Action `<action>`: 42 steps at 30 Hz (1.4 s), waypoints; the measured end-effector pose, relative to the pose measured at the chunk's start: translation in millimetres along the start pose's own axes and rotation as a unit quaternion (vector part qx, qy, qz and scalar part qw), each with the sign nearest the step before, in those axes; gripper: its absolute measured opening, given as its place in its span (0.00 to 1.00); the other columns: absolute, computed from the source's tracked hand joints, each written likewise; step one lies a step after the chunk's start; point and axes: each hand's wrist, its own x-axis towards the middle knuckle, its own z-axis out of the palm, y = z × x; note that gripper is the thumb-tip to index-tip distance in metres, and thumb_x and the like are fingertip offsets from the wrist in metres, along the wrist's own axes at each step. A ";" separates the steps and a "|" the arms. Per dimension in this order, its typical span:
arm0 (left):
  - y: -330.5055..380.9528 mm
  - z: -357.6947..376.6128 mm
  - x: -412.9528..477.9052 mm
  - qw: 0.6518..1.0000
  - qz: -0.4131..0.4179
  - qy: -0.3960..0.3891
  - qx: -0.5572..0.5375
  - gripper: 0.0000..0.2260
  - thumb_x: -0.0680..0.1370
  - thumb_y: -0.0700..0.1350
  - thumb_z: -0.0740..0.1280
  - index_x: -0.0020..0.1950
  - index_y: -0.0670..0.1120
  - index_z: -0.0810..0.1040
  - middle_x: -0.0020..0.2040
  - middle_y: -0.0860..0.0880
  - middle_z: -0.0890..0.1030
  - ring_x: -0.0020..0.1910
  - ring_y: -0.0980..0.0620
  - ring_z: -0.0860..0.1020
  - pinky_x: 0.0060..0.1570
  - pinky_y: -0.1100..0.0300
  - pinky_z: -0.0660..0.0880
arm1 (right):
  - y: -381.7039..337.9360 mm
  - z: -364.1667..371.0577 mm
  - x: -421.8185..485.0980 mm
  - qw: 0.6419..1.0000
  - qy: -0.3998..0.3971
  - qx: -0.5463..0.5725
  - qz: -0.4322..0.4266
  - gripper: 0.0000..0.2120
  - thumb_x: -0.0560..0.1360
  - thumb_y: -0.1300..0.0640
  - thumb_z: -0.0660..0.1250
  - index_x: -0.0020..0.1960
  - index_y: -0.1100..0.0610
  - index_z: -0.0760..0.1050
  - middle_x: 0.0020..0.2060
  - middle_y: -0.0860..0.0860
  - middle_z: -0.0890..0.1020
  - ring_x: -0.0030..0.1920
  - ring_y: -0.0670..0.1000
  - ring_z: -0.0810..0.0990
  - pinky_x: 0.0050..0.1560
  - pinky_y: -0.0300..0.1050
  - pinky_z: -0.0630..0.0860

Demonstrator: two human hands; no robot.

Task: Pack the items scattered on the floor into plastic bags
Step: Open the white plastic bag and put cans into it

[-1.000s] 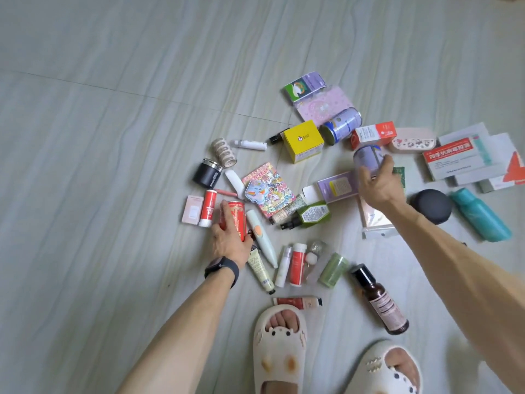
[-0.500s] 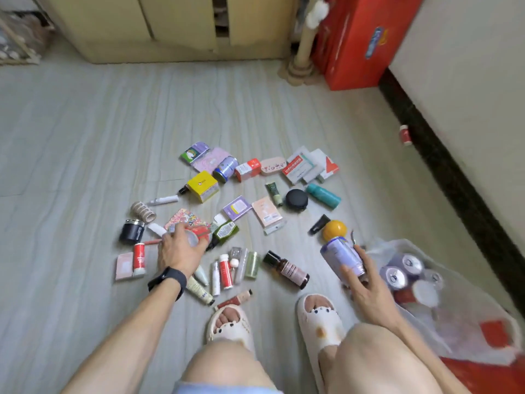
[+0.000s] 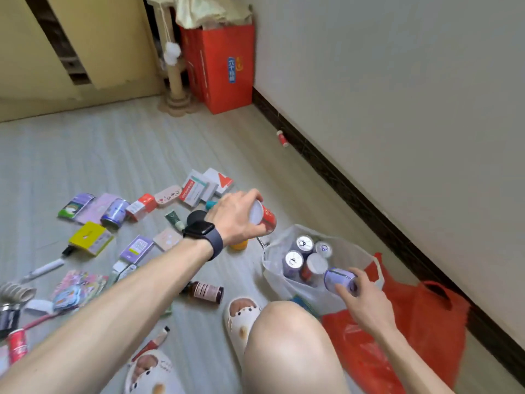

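Note:
My left hand (image 3: 237,216), with a dark watch on the wrist, grips a red can (image 3: 264,216) in the air just left of and above the open clear plastic bag (image 3: 277,275). Inside the bag stand several cans, purple and red. My right hand (image 3: 362,301) holds a purple can (image 3: 339,280) on its side over the bag's near right rim. Boxes, tubes and bottles lie scattered on the grey floor to the left, among them a yellow box (image 3: 89,237) and a brown bottle (image 3: 206,291).
A red plastic bag (image 3: 420,317) lies right of the clear one, against the dark skirting of the white wall. A red carton (image 3: 224,66) and a cat scratching post (image 3: 176,81) stand at the back. My slippered feet and knee fill the bottom.
My left hand has lifted the red can off the floor and carried it right to the bag. My right hand has brought the purple can over the bag. The view has swung right.

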 end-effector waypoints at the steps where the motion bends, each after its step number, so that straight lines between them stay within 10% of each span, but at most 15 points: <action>1: 10.3 16.2 5.5 1.000 0.002 -0.015 -0.013 0.28 0.64 0.62 0.68 0.61 0.52 0.71 0.53 0.46 0.80 0.54 0.43 0.77 0.51 0.54 0.72 | 2.9 2.1 8.0 1.000 -0.001 -0.013 0.002 0.21 0.74 0.39 0.63 0.65 0.38 0.66 0.53 0.46 0.80 0.51 0.55 0.80 0.46 0.49 0.73; 23: 33.3 213.0 23.6 0.979 -0.046 -0.188 -0.060 0.27 0.68 0.60 0.69 0.63 0.51 0.69 0.54 0.45 0.77 0.53 0.41 0.74 0.48 0.53 0.70 | 18.4 57.6 57.4 0.997 -0.026 -0.063 -0.038 0.20 0.71 0.42 0.67 0.61 0.43 0.70 0.47 0.47 0.77 0.51 0.54 0.79 0.42 0.46 0.73; 35: 32.4 238.7 12.2 0.980 -0.049 -0.188 -0.044 0.25 0.73 0.53 0.68 0.67 0.48 0.68 0.63 0.44 0.73 0.59 0.40 0.70 0.59 0.53 0.67 | 15.9 85.4 47.9 0.956 -0.279 -0.077 -0.038 0.30 0.68 0.43 0.70 0.69 0.46 0.71 0.53 0.50 0.84 0.54 0.54 0.81 0.49 0.43 0.75; 42: 30.4 262.8 2.4 0.981 -0.023 -0.194 0.015 0.25 0.75 0.47 0.69 0.70 0.53 0.64 0.68 0.47 0.67 0.61 0.42 0.68 0.55 0.51 0.74 | 15.3 67.3 51.6 0.987 -0.149 -0.044 -0.050 0.27 0.71 0.45 0.70 0.68 0.48 0.71 0.54 0.51 0.83 0.56 0.56 0.80 0.52 0.46 0.74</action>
